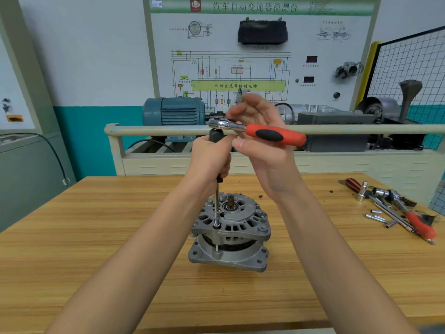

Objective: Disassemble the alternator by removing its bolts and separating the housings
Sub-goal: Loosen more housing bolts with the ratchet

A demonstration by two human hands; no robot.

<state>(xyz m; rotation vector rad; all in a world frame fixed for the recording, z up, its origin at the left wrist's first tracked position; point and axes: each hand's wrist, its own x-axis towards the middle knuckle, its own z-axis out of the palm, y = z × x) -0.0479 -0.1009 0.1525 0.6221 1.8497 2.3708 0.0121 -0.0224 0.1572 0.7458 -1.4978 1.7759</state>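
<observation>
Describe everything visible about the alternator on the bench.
The alternator stands upright on the wooden table, shaft end up. Its grey cast-metal housings are ribbed and slotted, with a bearing and shaft stub at top centre. A gap between the two housings exposes a long bolt. A socket extension, gripped by the left hand, sits on a bolt at its near-left rim.

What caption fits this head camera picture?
Left hand grips the driver on an alternator bolt; right hand holds the ratchet.
</observation>
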